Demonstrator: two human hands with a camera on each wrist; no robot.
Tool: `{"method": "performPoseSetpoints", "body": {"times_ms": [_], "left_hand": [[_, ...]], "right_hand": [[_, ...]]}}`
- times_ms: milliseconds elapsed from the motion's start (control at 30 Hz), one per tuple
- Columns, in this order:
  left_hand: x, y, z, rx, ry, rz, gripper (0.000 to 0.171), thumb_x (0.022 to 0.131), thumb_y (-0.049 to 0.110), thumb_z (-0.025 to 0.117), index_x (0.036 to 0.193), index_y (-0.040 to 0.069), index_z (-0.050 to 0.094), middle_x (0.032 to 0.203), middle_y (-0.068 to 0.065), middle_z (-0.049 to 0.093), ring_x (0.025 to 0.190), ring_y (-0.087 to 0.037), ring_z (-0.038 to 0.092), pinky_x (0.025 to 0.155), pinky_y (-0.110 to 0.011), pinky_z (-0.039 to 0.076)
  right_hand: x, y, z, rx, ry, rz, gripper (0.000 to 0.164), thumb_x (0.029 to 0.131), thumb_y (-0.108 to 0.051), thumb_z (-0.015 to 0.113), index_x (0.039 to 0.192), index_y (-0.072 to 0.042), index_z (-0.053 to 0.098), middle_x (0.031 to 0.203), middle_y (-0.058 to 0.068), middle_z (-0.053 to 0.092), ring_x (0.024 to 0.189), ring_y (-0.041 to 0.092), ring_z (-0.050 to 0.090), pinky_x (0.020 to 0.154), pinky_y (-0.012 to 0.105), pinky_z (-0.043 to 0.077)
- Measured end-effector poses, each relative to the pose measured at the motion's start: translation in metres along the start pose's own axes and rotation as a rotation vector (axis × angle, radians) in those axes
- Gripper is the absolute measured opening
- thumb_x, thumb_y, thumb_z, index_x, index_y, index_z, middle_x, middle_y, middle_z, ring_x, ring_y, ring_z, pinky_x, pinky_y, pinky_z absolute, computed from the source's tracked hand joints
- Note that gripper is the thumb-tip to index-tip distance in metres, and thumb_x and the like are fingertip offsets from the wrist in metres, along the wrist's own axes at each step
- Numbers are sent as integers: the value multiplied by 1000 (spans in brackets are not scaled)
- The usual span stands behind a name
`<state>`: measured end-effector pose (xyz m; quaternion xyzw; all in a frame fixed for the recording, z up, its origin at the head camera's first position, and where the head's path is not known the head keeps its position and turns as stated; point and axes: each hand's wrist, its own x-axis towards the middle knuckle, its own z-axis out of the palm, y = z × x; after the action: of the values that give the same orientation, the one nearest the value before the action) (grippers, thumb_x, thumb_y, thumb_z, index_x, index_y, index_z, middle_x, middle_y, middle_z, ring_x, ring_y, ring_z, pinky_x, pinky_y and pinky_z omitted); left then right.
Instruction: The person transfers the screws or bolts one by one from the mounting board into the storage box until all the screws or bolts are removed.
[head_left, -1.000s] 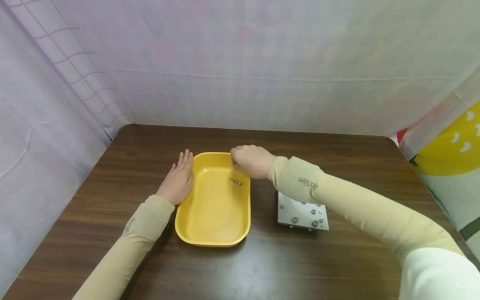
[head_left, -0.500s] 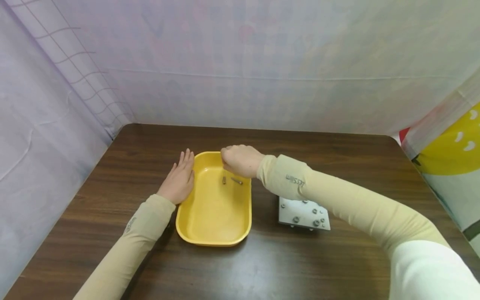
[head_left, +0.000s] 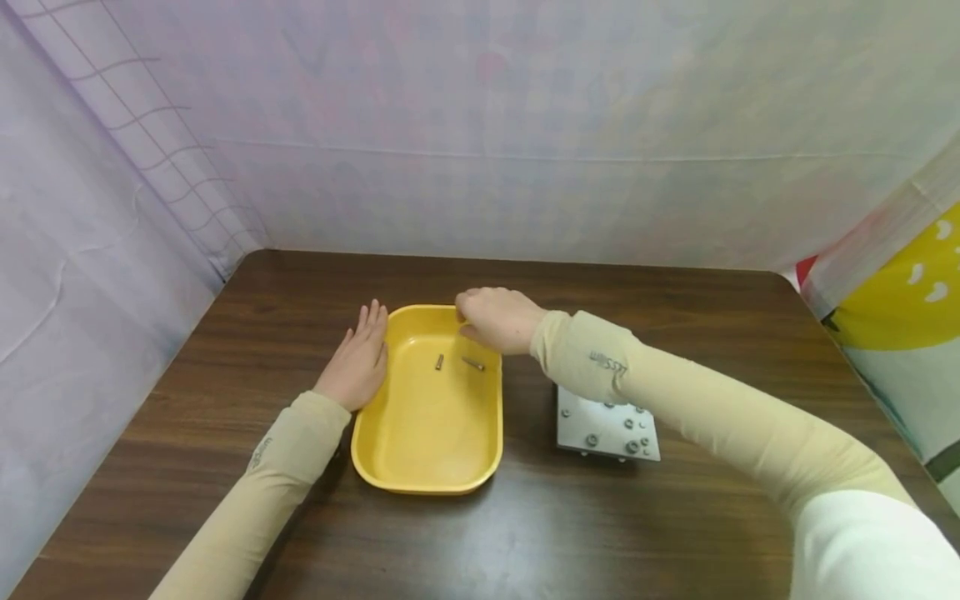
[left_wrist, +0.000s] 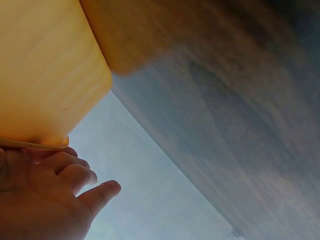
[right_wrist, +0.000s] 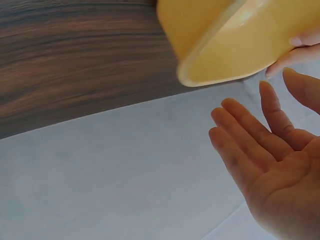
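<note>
A yellow plastic tray [head_left: 431, 442] stands on the table. Two small metal screws lie apart on its floor near the back: a shorter screw [head_left: 439, 362] and a longer, thinner screw [head_left: 473, 363]. My left hand [head_left: 356, 362] rests along the tray's left rim, fingers stretched out; in the left wrist view they touch the rim from outside. Over the tray's back right corner hovers my right hand [head_left: 501, 321]. The right wrist view shows that right hand [right_wrist: 275, 160] with loosely bent fingers spread apart and nothing between them.
To the right of the tray, a silver metal plate [head_left: 600, 429] bears several bolts; the right forearm covers its far part. The brown wooden table [head_left: 585, 533] ends at a pale curtain [head_left: 480, 167] behind and on the left.
The shorter screw has come into sight in the tray and shifted slightly left. My right hand moved left, then back right, its fingers loosening. My left hand stays in place.
</note>
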<state>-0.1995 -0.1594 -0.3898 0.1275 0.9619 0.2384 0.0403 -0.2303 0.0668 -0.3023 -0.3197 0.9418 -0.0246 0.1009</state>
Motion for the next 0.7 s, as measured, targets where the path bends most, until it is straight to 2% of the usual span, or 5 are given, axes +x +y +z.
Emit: {"method": "performPoseSetpoints", "body": {"times_ms": [367,700], "left_hand": [[-1,2,-2,-1,8,5,56,107,14,29,156,-4,9,165,-19,0,153,-35,2,123,-57,10],[-2,2,-1,-3,-1,1,57,107,15,29,157,-2,7,165,-18,-2,153,-36,1,123,-57,10]], "right_hand": [[-29,40,0,12,112,87,16,97,-18,62,107,-5,64,100,8,68,88,24,65,77,38,58],[-70,73,24,62,95,81,12,96,-12,62,104,-3,63,98,9,69,84,23,67,75,36,59]]}}
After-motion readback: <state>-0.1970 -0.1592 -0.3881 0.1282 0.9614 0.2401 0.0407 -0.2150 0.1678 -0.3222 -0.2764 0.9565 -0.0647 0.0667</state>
